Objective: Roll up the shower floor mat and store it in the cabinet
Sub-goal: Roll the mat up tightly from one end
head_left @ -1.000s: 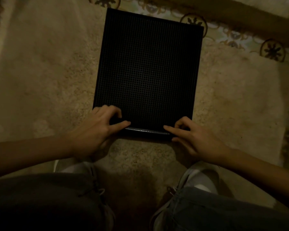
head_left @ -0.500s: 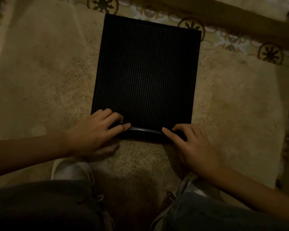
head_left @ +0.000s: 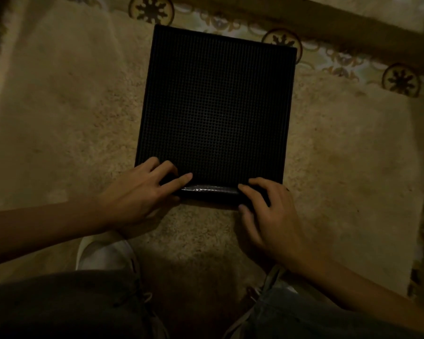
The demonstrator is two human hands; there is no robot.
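Both hands curl the near edge of the shower mat into its first turn.

The left hand (head_left: 142, 192) and right hand (head_left: 267, 211) each clamp the thin roll (head_left: 209, 190) at the mat's near edge, fingers hooked over the top and the right thumb visibly tucked against its near side, the glossy underside showing between them. The rest of the black gridded shower mat (head_left: 216, 106) lies flat, running away from the person across a beige shaggy rug (head_left: 59, 118), its far corners reaching a patterned tiled floor (head_left: 328, 59). No cabinet is in view. I judge the roll barely started, so the risk is a springy edge uncurling if either grip slackens. Uneven pushing, one hand ahead of the other, would send the roll off crooked into a cone. The rug's pile may also drag on the mat.
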